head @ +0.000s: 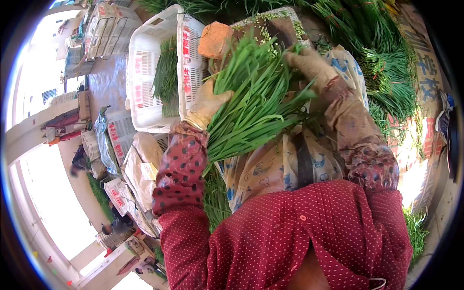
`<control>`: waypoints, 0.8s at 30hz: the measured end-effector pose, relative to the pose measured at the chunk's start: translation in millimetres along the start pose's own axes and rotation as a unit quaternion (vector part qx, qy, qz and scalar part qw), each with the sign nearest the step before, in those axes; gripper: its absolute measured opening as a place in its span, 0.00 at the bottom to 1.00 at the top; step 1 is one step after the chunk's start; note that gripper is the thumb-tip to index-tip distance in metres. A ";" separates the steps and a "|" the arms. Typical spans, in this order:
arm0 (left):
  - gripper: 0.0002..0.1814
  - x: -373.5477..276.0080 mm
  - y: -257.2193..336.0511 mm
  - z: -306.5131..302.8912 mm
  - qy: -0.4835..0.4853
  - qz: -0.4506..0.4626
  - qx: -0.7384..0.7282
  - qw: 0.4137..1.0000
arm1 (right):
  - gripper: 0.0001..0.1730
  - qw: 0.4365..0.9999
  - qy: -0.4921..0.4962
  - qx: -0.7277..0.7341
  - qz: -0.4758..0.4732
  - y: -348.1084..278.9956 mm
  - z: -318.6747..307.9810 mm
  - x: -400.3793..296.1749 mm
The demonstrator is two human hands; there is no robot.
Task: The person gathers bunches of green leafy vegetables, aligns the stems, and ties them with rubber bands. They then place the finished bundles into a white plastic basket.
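Note:
A large loose bunch of garlic chives (250, 105) spreads across the space before me, its leaf ends toward my lap. My left hand (208, 103), in a pale work glove, grips the bunch from its left side, thumb over the leaves. On the far right of the bunch is my right hand (308, 63), in a soiled glove with its fingers curled. Some green shows at its fingertips, but whether it grips that is unclear. Beyond the bunch, a board (250, 32) is littered with cut pale stem pieces. An orange brick (215, 40) sits at its left end.
A white plastic crate (156, 18) with tied chives (168, 79) inside stands at left. Banded bundles (389, 76) are piled at right. A printed plastic sheet (261, 170) covers my lap. Loose chives (215, 199) lie by my left side. Other people sit far left.

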State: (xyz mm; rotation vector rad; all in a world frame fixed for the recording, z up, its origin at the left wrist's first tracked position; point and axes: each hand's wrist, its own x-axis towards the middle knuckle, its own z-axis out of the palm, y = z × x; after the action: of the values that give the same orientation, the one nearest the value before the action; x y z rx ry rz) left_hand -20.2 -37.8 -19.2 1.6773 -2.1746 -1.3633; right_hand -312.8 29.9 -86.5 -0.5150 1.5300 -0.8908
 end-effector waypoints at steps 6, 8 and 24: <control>0.29 -11.4 -7.3 -2.7 0.144 -0.011 -0.049 0.988 | 0.17 0.924 0.223 0.052 -0.308 6.8 -58.1 -5.2; 0.28 -18.9 -31.9 -14.3 0.172 -0.032 -0.051 0.983 | 0.15 0.955 0.081 -0.061 -0.279 -24.1 -31.1 -65.3; 0.24 -15.1 -30.2 -0.8 0.235 0.023 -0.049 0.971 | 0.05 0.794 0.110 -0.357 -0.479 44.9 51.4 -44.0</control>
State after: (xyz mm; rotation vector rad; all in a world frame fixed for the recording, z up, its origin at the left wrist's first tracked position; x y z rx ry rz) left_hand 8.6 -26.3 -32.5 1.6876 -1.8324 -0.9222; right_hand -247.7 78.1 -92.5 -1.9226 1.7941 -1.1078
